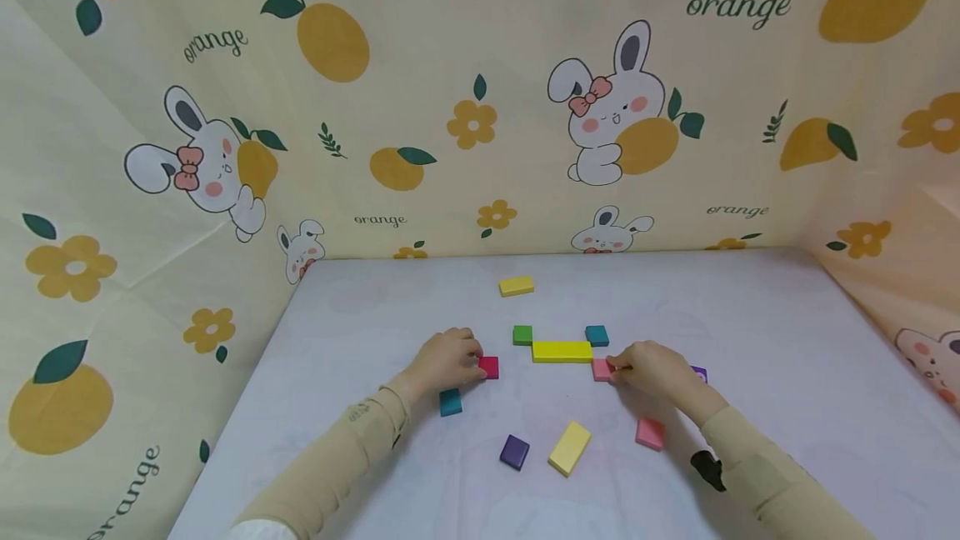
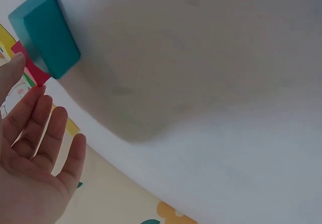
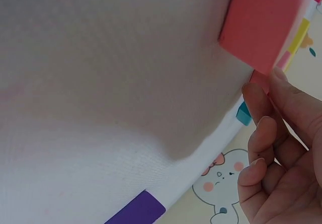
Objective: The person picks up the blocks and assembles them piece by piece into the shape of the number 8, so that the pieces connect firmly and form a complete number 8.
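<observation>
Between thumb and fingertips, my left hand (image 1: 444,362) pinches a red block (image 1: 490,367), left of a long yellow block (image 1: 562,352). A teal block (image 1: 450,402) lies just below that hand; in the left wrist view the same teal block (image 2: 48,35) looms close. My right hand (image 1: 651,372) pinches a pink block (image 1: 602,370) at the yellow block's lower right corner. Touching the yellow block's upper corners are a green block (image 1: 522,335) on the left and another teal block (image 1: 597,336) on the right.
Nearer the front lie a dark purple block (image 1: 514,452), a pale yellow block (image 1: 569,448) and another pink block (image 1: 650,433). A purple block (image 1: 699,374) is partly hidden behind the right hand. One yellow block (image 1: 517,286) sits far back, before the patterned cloth (image 1: 450,40).
</observation>
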The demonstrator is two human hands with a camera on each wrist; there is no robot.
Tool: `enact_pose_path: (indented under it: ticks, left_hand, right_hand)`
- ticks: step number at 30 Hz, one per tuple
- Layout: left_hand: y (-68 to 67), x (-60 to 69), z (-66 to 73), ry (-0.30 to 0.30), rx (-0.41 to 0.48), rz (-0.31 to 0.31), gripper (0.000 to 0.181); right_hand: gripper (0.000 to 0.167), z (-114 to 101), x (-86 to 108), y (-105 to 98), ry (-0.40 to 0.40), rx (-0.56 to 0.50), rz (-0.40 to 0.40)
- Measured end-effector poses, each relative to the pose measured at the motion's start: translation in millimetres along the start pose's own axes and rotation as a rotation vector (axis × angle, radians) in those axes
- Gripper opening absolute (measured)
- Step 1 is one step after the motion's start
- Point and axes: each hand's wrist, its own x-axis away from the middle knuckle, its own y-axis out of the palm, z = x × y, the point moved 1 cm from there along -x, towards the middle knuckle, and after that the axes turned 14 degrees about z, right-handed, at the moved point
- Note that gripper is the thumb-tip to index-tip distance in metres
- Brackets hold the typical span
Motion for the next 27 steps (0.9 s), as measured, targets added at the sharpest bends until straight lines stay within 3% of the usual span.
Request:
enact_pose_path:
  ticks: [19,27]
  left_hand:
    - [10.8,-11.8,31.4,0.085,-0.003,0.009,0.029]
    - [14.9,-16.7,39.9,0.096,-0.046,0.023,0.029]
  right_hand:
    - [0.031,0.0,0.2,1.2,0.016,0.001,-0.003]
    - [0.030,1.6,-0.2,2.6,0.025,-0.006,0.003]
